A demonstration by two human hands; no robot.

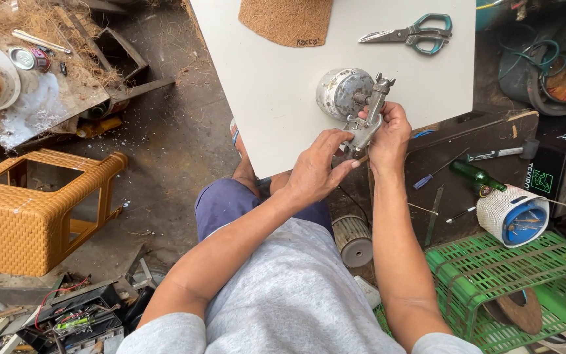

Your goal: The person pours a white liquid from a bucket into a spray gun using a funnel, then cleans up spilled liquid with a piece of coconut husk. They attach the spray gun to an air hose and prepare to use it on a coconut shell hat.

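We hold one metal spray gun at the near edge of the white board. Our right hand is wrapped around its body; our left hand pinches its lower end. It looks heavy, rigid and smooth, best gripped by the handle. Beyond it lie one pair of scissors and one brown mat.

Your right hand grips a metal spray gun over the near edge of the white board, its round cup lying on the board. Your left hand pinches the gun's lower end. Scissors lie at the board's far right; a brown fibre mat overlaps its far edge.
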